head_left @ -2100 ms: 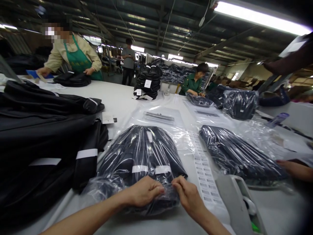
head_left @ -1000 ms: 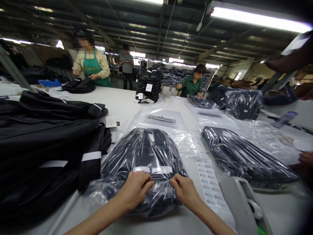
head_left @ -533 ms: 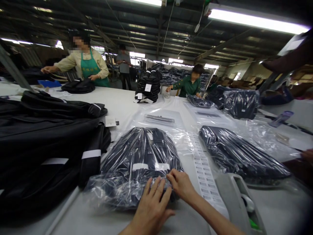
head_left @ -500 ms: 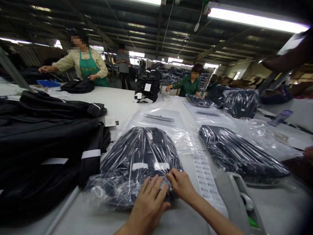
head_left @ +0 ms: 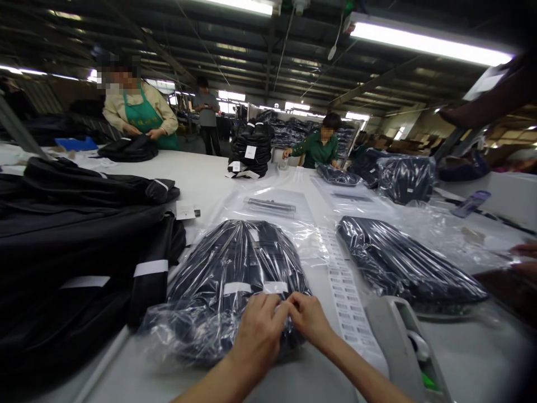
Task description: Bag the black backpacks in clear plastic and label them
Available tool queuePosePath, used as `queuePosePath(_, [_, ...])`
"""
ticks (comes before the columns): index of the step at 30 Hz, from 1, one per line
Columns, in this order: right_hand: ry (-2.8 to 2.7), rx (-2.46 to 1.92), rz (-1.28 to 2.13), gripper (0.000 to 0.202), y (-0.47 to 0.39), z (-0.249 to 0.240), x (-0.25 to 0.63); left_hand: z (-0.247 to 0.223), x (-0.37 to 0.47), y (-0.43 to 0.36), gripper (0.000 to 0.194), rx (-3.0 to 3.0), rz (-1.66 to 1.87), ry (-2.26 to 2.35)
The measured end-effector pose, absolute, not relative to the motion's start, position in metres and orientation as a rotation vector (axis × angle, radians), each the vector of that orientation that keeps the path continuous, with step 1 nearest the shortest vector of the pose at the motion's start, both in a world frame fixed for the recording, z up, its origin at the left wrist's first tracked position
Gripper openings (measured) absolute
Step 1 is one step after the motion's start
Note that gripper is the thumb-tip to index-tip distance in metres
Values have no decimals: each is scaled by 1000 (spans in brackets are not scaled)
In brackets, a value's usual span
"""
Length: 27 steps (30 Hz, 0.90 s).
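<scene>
A black backpack (head_left: 235,257) lies flat in a clear plastic bag (head_left: 180,330) in front of me. Two white bands show through the film. Both of my hands are at the bag's near right part, their fingertips meeting. My left hand (head_left: 260,327) has its fingers curled down, thumb and forefinger pinching the film. My right hand (head_left: 309,318) is closed in a pinch on the film just beside it. The hands hide exactly what lies between the fingertips. To the right runs a sheet of barcode labels (head_left: 347,302).
Black bags (head_left: 84,235) are heaped at the left. A second wrapped bag (head_left: 403,263) lies at the right, behind a grey tape dispenser (head_left: 403,341). Flat clear bags (head_left: 272,204) lie beyond. Co-workers stand across the table (head_left: 197,168); another person's hand is at the right edge.
My left hand has gone from lying spread on the bag to a pinch against my right fingertips. The co-worker in the green apron has brought an outstretched arm in. The view has shifted slightly.
</scene>
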State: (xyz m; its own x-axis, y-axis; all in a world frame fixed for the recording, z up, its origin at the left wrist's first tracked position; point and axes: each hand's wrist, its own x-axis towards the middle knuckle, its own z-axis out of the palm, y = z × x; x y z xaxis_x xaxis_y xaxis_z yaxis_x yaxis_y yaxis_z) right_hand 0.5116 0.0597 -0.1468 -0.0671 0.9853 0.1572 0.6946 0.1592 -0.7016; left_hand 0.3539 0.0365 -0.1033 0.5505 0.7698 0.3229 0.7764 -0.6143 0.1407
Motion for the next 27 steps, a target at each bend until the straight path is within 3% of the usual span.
queuePosePath(2, [-1827, -1596, 630, 23, 61, -145, 511, -118, 357, 23, 32, -2728, -604, -1265])
queuePosePath(4, [-1817, -1605, 657, 24, 63, -143, 511, -137, 359, 16, 56, -2687, -572, -1246])
queuePosePath(6, [-1808, -1646, 680, 23, 65, -140, 510, -155, 360, 15, 68, -2639, -496, -1270])
queuePosePath(9, [-1905, -1725, 589, 23, 67, -134, 508, -170, 360, 17, 70, -2596, -417, -1351])
queuePosePath(14, [-2204, -1726, 133, 27, 61, -128, 508, -169, 361, 15, 67, -2607, -399, -1413])
queuePosePath(18, [-2065, -1768, 409, 23, 64, -134, 512, -169, 361, 16, 65, -2593, -413, -1380])
queuePosePath(21, [-1947, -1719, 581, 33, 73, -132, 519, -169, 361, 17, 59, -2576, -425, -1366])
queuePosePath(24, [-1881, -1705, 634, 49, 77, -117, 529, -170, 361, 18, 56, -2567, -444, -1363])
queuePosePath(27, [-1954, -1715, 551, 46, 69, -100, 537, -171, 361, 18, 55, -2564, -461, -1346])
